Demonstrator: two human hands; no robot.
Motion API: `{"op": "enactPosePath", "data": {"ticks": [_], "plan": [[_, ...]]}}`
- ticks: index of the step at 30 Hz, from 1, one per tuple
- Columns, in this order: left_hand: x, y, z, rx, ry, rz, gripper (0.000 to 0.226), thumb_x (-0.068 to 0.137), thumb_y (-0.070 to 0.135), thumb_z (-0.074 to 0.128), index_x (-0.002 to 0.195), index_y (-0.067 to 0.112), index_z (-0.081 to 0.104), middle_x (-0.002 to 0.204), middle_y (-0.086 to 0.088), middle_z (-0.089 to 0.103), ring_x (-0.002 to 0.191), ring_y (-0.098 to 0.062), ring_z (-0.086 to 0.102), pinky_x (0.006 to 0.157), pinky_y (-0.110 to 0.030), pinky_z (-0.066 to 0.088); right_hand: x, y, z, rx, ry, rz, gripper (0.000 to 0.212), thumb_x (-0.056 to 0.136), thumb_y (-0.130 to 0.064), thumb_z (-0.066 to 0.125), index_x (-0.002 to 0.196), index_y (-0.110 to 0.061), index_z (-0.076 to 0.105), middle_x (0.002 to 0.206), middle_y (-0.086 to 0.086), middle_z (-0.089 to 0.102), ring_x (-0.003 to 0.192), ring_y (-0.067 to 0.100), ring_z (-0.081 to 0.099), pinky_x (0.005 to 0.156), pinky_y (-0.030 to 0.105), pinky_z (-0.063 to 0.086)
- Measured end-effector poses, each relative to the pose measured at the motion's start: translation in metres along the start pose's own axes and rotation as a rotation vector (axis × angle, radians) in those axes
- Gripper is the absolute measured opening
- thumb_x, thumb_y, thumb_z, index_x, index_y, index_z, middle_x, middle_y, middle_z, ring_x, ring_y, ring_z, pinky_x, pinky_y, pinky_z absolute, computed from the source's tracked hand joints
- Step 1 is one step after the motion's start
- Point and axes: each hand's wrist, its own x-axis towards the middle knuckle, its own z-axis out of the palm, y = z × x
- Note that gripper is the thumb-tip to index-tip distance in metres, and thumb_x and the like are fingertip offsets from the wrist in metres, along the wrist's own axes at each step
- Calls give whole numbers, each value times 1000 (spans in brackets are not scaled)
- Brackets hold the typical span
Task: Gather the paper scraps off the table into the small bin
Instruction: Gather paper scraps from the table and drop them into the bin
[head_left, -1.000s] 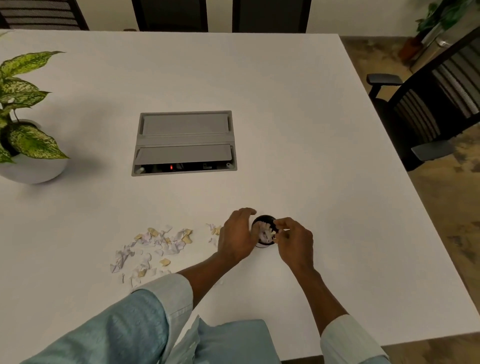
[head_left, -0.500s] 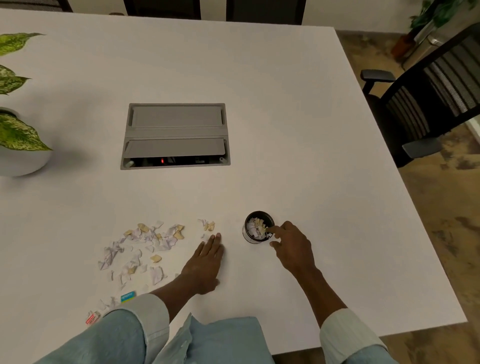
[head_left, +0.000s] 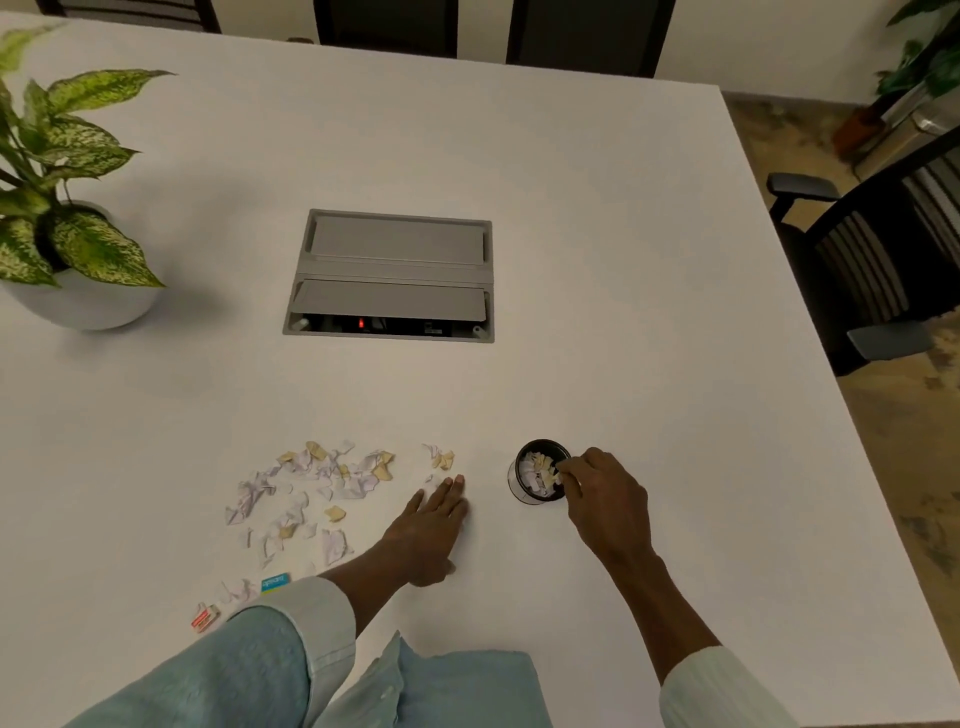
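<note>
A small black round bin (head_left: 521, 483) stands on the white table (head_left: 649, 312), partly filled with white and tan paper bits. My right hand (head_left: 602, 499) rests at its right rim, fingertips curled onto the edge. My left hand (head_left: 434, 525) lies flat and open on the table, fingers stretched toward a small cluster of scraps (head_left: 441, 460). A wider spread of crumpled white and tan paper scraps (head_left: 317, 488) lies to the left of that hand. It is touching one tiny scrap at its fingertips, as far as I can tell.
A grey cable hatch (head_left: 392, 275) is set into the table's middle. A potted plant (head_left: 67, 234) stands at the far left. A blue label (head_left: 274, 582) and a red one (head_left: 205, 617) lie near my left sleeve. An office chair (head_left: 872, 260) is off the right edge.
My left hand left the bin, dropped flat on the table and has slid forward toward the small scrap cluster. My right hand stayed at the bin's rim.
</note>
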Motion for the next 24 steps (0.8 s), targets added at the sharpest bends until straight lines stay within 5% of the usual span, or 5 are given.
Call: {"op": "enactPosePath", "data": {"ticks": [5, 8, 13, 18, 24], "plan": [[-3, 1, 0, 3, 22, 6, 95, 97, 36, 64, 163, 10, 2, 170, -8, -24, 159, -25, -17, 131, -50, 3, 13, -12, 4, -43, -132, 70, 38, 96, -15, 54, 131, -27, 63, 104, -1, 63, 97, 22, 62, 67, 33, 50], [-4, -3, 1, -5, 42, 18, 88, 99, 38, 61, 163, 6, 9, 171, -9, -19, 160, -25, -12, 131, -48, 6, 14, -26, 7, -15, -97, 53, 33, 92, -12, 55, 121, -24, 65, 99, -1, 62, 90, 23, 63, 63, 30, 43], [-13, -15, 13, 44, 164, 55, 74, 97, 31, 61, 156, 1, 28, 172, -20, 1, 160, -32, -1, 130, -45, 14, 12, -61, 16, 80, -33, -175, 23, 90, -9, 64, 109, -19, 73, 97, -1, 68, 91, 21, 67, 70, 32, 55], [-28, -25, 38, 38, 219, 13, 98, 90, 40, 74, 162, 11, 14, 172, -16, -6, 160, -34, -5, 128, -48, 8, 18, -95, 40, 34, -213, -332, 35, 93, -7, 58, 126, -16, 65, 110, 5, 65, 99, 22, 64, 75, 35, 57], [-47, -29, 48, -2, 245, 10, 92, 86, 20, 81, 158, 15, 24, 172, -16, 10, 155, -37, 25, 117, -46, 39, 43, -118, 77, -35, -424, -340, 58, 90, -2, 58, 143, -21, 45, 138, 7, 45, 121, 26, 51, 81, 38, 56]]}}
